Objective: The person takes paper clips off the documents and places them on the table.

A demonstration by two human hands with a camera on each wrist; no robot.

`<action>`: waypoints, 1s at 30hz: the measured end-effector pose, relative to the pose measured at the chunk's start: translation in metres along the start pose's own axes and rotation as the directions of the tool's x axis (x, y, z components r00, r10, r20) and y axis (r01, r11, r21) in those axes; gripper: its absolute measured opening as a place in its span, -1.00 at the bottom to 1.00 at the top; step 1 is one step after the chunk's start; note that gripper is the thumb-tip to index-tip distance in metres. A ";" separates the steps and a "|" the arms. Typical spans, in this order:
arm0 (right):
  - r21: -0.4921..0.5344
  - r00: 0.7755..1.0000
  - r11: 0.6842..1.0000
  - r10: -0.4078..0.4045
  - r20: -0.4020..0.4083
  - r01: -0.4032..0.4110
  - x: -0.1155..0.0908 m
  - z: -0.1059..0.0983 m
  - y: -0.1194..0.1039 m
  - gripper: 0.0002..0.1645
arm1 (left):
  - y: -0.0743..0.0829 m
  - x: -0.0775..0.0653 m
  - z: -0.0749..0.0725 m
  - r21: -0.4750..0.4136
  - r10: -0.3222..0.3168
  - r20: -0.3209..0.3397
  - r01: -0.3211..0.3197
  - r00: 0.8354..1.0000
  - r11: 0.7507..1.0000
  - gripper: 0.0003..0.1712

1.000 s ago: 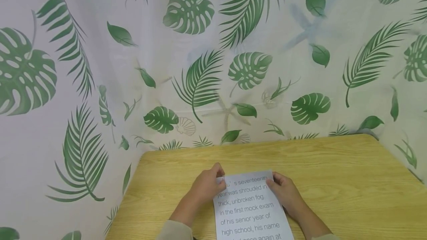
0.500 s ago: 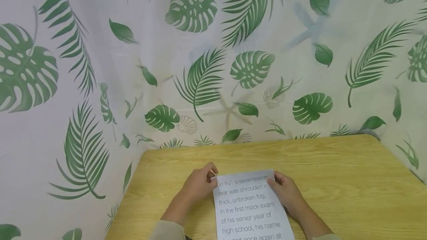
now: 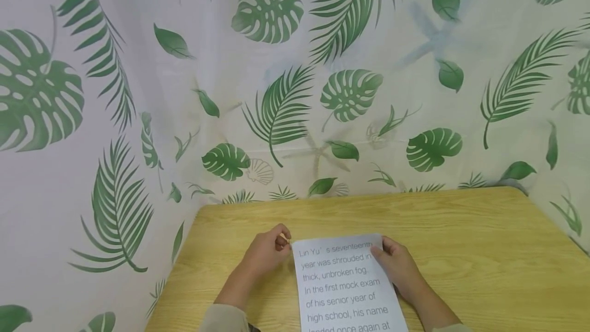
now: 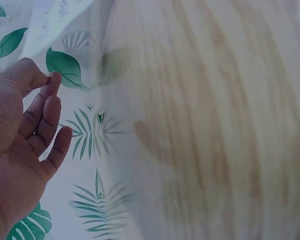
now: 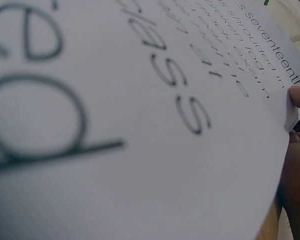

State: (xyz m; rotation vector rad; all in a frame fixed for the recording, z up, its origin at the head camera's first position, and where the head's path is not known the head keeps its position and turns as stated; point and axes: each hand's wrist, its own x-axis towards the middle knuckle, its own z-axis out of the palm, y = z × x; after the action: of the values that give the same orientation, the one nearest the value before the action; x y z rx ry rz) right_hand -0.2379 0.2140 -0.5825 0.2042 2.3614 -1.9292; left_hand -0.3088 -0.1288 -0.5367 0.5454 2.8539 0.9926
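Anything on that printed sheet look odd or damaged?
No tear shows. Only a minor oddity: in the right-wrist view, the sheet looks slightly bent at its edge where the right hand grips it.

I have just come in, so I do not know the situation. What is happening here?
A person holds a printed sheet over a wood-grained table. The right hand grips it near the top right corner, thumb on the printed side. The left hand is just beside the top left corner, thumb and forefinger brought together; they seem to pinch a small object, too tiny to identify. The top line begins with "Lin Yu's seventeenth".
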 end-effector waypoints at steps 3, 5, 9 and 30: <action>0.009 1.000 1.000 -0.009 0.002 0.009 -0.001 -0.001 -0.001 -0.34 | -0.003 0.000 -0.004 -0.012 0.000 -0.017 0.000 1.000 1.000 -0.82; 0.025 1.000 1.000 -0.006 0.002 0.006 -0.002 -0.001 -0.002 -0.35 | -0.006 0.001 -0.007 -0.014 -0.013 -0.029 0.012 1.000 1.000 -0.83; 0.054 1.000 0.999 -0.007 0.013 0.006 -0.002 -0.003 -0.003 -0.36 | -0.009 0.003 -0.010 -0.004 -0.048 -0.053 0.048 0.997 0.999 -0.82; 0.105 1.000 0.994 -0.003 0.014 0.001 0.002 -0.005 0.003 -0.36 | -0.015 0.017 0.012 0.211 0.009 -0.014 -0.006 1.000 0.978 -0.88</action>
State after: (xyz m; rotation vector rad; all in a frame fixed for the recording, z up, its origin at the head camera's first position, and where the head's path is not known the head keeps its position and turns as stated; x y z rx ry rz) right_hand -0.2393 0.2193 -0.5843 0.1948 2.2547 -2.0506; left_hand -0.3269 -0.1263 -0.5545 0.5669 2.9919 0.7007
